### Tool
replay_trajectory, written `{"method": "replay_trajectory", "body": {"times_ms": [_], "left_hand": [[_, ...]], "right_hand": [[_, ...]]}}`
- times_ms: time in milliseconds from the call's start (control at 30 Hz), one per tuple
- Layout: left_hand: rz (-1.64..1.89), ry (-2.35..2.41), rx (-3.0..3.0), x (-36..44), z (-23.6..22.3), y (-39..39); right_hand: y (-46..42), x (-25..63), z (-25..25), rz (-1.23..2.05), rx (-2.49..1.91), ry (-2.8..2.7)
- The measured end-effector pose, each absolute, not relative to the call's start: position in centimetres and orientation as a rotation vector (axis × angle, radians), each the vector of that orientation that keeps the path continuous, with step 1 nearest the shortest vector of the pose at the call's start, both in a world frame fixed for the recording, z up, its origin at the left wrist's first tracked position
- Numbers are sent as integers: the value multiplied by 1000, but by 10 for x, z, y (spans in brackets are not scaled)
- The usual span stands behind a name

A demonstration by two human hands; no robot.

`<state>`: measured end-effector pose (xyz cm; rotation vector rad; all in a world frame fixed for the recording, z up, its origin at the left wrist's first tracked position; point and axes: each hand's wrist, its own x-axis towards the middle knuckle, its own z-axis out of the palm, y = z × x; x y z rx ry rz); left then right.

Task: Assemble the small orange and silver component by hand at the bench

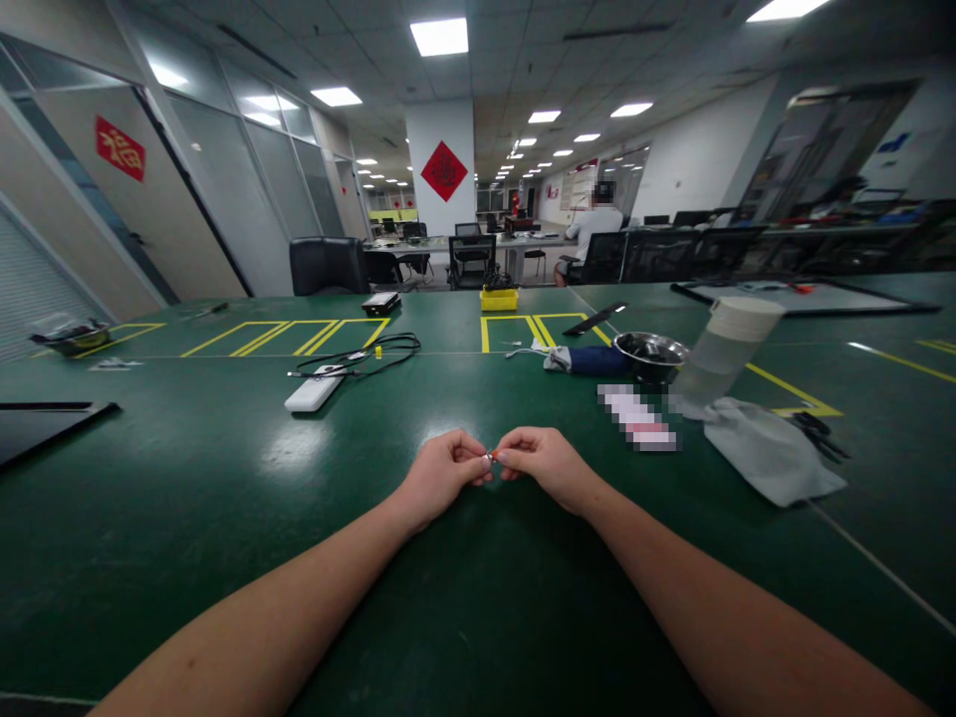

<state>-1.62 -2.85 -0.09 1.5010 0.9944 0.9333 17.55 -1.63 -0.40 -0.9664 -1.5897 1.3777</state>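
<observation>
My left hand (440,471) and my right hand (544,460) meet over the middle of the green table (224,518). Both are closed in a pinch, fingertips touching each other. Between the fingertips sits a tiny orange and silver part (492,455), too small to name. Both forearms stretch out from the bottom edge of the view.
To the right lie a grey cloth (769,448), a clear plastic jar (723,351), a metal bowl (651,351) and a dark blue roll (594,359). A white power bank (314,388) with a black cable (373,354) is at left. A yellow box (499,298) stands farther back. A person sits at a distant desk.
</observation>
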Motion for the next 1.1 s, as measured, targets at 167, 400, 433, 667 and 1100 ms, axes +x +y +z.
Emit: {"method": "replay_trajectory", "body": {"times_ms": [167,400,433,667,1100], "left_hand": [[959,1052,1536,-18,-1,-28],[965,1062,1582,-19,-2,-27],[963,1063,1585,-19,-2,-27],[930,1047,1587,-16,2,-29],[857,1004,1741,-14,0,-31]], "right_hand": [[-15,177,-3,1409,-985,-1602],[-18,177,4,1398,-1029,-1647],[-18,177,4,1396,-1028,-1650],[-16,176,0,1394,-1011,-1652],[-15,176,-5,1439,-936,-1648]]}}
